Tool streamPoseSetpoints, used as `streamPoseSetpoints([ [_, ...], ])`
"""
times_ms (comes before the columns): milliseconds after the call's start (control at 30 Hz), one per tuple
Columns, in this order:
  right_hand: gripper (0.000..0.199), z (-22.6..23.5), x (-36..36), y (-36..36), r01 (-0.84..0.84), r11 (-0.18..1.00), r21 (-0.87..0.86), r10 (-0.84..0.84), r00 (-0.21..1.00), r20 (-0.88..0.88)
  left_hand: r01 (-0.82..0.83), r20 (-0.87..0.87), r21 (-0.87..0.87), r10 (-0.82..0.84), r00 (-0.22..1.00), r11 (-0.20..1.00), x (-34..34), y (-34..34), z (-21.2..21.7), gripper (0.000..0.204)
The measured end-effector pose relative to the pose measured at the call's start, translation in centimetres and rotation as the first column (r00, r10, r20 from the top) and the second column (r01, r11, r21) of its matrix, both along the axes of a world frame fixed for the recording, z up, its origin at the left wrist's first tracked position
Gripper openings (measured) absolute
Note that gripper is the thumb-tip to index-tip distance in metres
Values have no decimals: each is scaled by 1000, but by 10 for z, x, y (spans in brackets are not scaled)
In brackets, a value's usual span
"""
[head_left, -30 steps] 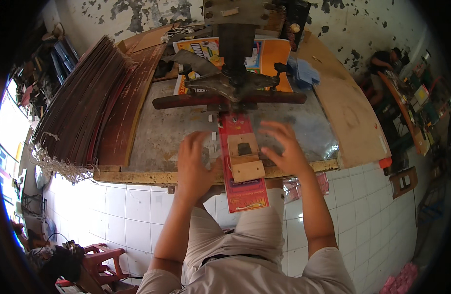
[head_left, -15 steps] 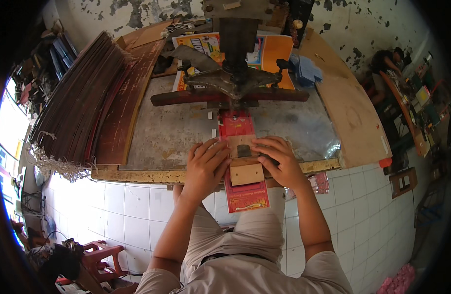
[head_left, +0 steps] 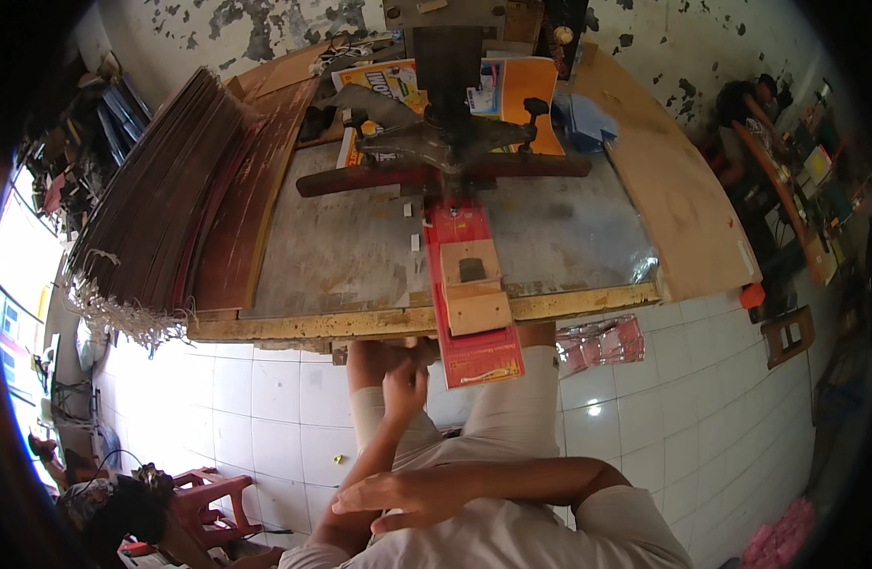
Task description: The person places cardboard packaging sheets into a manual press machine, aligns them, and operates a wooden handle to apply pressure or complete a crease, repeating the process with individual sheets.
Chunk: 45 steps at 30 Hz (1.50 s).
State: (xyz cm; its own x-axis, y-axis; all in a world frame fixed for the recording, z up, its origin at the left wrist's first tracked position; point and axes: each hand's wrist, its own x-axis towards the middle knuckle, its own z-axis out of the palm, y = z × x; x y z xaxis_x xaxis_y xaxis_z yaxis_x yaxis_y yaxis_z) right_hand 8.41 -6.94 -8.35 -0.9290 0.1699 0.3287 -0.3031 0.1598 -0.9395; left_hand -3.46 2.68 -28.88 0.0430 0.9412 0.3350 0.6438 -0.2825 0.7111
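Observation:
My left hand [head_left: 405, 387] hangs by my knee below the table's front edge, fingers loosely curled, with nothing seen in it. Across my lap, my right hand [head_left: 389, 498] lies with fingers stretched over my left forearm, holding nothing. Neither hand touches the red printed sheet [head_left: 483, 362], which sticks out past the table edge toward me. A tan board piece [head_left: 472, 261] with a dark square patch lies on that sheet, with a second tan block [head_left: 478, 309] at its near end. The sheet's far end reaches under the dark metal press [head_left: 445, 142].
The metal-topped table [head_left: 351, 256] has a worn yellow front edge. Dark boards [head_left: 152, 190] are stacked at left, and a tan board [head_left: 678, 190] lies at right. Two small white pieces sit beside the sheet. A red stool [head_left: 213, 498] stands lower left. Another person [head_left: 751, 114] sits far right.
Both hands have left the tan board and block and drawn back toward my body. My right hand has crossed onto my left forearm. The sheet and blocks stay on the table.

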Motion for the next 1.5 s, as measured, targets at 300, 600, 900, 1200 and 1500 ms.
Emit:
streamPoseSetpoints([
  [300, 91, -5, 20, -12, 262, 964, -41, -257, 962, 87, -1, 228, -783, 289, 930, 622, 7, 113, -128, 45],
  [600, 85, -13, 71, 1, 535, 688, 491, -674, 722, 157, -58, -121, -647, -28, 992, 761, 27, 123, -130, 43],
  [900, 63, 19, 57, 11, 650, 738, 180, -645, 758, -97, -87, -226, -627, -74, 971, 774, 14, 125, -123, 41],
  [1200, 73, 13, 32, 30, 708, 672, 216, -712, 698, -75, -191, -351, -645, -64, 934, 740, -38, 95, -133, 40],
  [1500, 67, 16, 22, 41, 702, 634, 323, -685, 704, -185, -208, -424, -643, -116, 898, 737, -47, 82, -139, 39],
])
